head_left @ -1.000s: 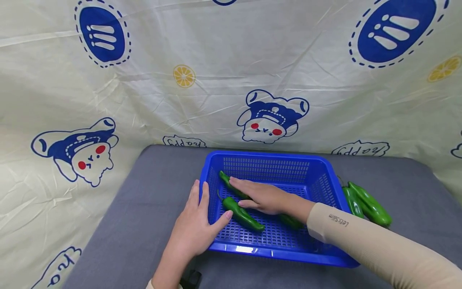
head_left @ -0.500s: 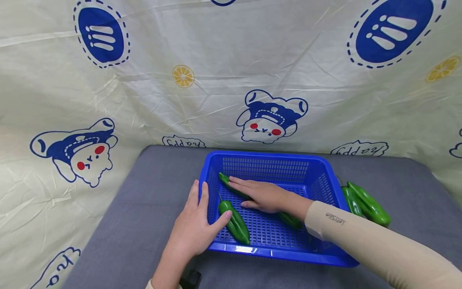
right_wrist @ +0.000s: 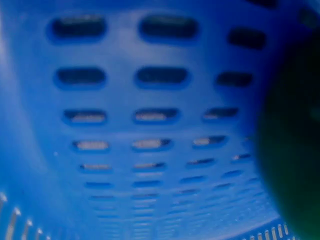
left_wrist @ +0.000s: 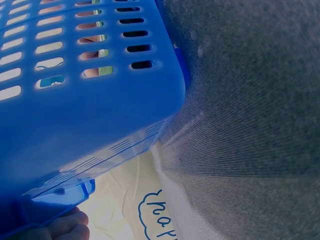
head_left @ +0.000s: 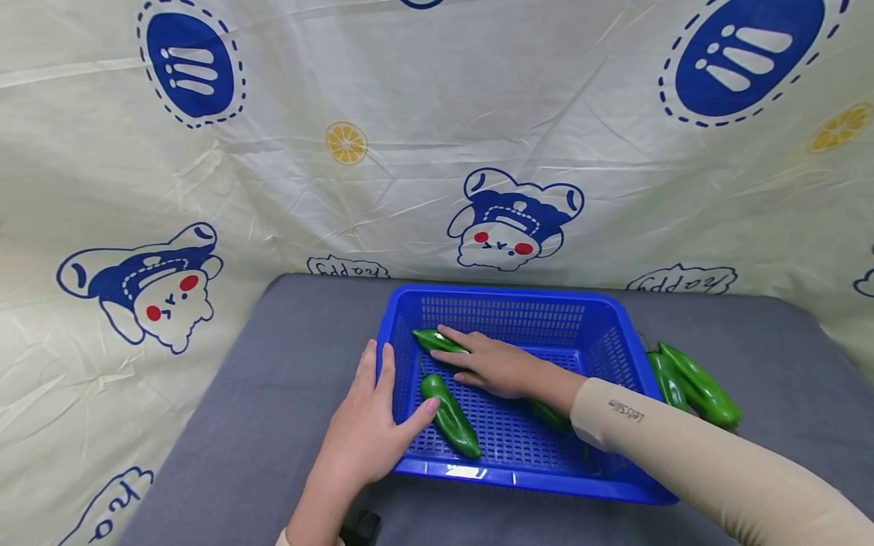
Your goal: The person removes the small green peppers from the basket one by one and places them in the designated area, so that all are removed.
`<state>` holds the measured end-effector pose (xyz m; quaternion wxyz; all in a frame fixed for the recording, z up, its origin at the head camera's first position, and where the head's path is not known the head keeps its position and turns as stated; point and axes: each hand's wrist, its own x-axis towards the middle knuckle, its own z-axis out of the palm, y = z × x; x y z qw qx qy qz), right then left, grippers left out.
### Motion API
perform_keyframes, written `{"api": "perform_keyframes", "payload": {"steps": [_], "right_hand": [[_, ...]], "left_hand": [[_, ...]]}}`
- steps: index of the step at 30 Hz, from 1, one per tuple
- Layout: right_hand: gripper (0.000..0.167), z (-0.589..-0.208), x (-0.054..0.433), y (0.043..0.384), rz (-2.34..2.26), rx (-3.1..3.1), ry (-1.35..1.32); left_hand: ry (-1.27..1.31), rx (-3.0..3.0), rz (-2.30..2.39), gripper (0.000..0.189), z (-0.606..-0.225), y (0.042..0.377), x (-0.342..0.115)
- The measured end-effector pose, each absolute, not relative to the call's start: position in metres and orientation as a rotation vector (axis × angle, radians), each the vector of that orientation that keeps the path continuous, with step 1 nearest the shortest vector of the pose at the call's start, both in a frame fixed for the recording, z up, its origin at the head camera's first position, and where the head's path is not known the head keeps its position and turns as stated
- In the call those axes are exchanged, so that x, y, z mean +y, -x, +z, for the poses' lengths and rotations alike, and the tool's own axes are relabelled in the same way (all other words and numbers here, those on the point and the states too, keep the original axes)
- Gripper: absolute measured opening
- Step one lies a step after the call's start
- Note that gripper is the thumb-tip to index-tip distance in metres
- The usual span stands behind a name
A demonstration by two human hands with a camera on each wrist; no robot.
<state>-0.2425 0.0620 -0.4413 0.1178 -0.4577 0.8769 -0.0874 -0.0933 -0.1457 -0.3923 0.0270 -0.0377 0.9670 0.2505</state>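
In the head view my right hand (head_left: pixel 497 367) lies over a long green pepper (head_left: pixel 433 340) in the blue basket (head_left: pixel 512 476). Its fingers are stretched out flat on top of the pepper. My left hand (head_left: pixel 372 425) rests at the basket's left rim with straight fingers and a spread thumb reaching over the inside. A second green pepper (head_left: pixel 452 418) lies near that thumb, stem toward the back. Part of another green pepper (head_left: pixel 548 415) shows below my right wrist. In the left wrist view, fingers (left_wrist: pixel 70 225) touch the basket's rim.
To the right of the basket, green peppers (head_left: pixel 703 387) lie on the grey cloth-covered table (head_left: pixel 273 379). A printed sheet (head_left: pixel 410 197) hangs behind the table. A dark blurred shape fills the right side of the right wrist view.
The near-left pepper has rolled and turned, its lower tip swinging toward the front. My right fingers have spread apart and shifted slightly on the far pepper, which has turned a little. The left hand stays put.
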Motion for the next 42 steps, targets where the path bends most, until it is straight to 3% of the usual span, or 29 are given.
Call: {"api": "perform_keyframes", "payload": {"steps": [11, 29, 35, 42], "right_hand": [[0.049, -0.411, 0.076, 0.236, -0.25, 2.683, 1.413], [0.061, -0.311, 0.14, 0.195, -0.307, 2.87, 1.338], [0.067, -0.311, 0.187, 0.189, -0.347, 3.007, 1.292], [0.07, -0.347, 0.259, 0.189, -0.376, 3.218, 1.206]], "left_hand": [[0.112, 2.987, 0.798, 0.103, -0.392, 0.093, -0.145], [0.107, 2.983, 0.797, 0.106, -0.392, 0.091, -0.145], [0.107, 2.989, 0.804, 0.106, -0.392, 0.091, -0.145], [0.103, 2.982, 0.828, 0.104, -0.391, 0.091, -0.146]]}}
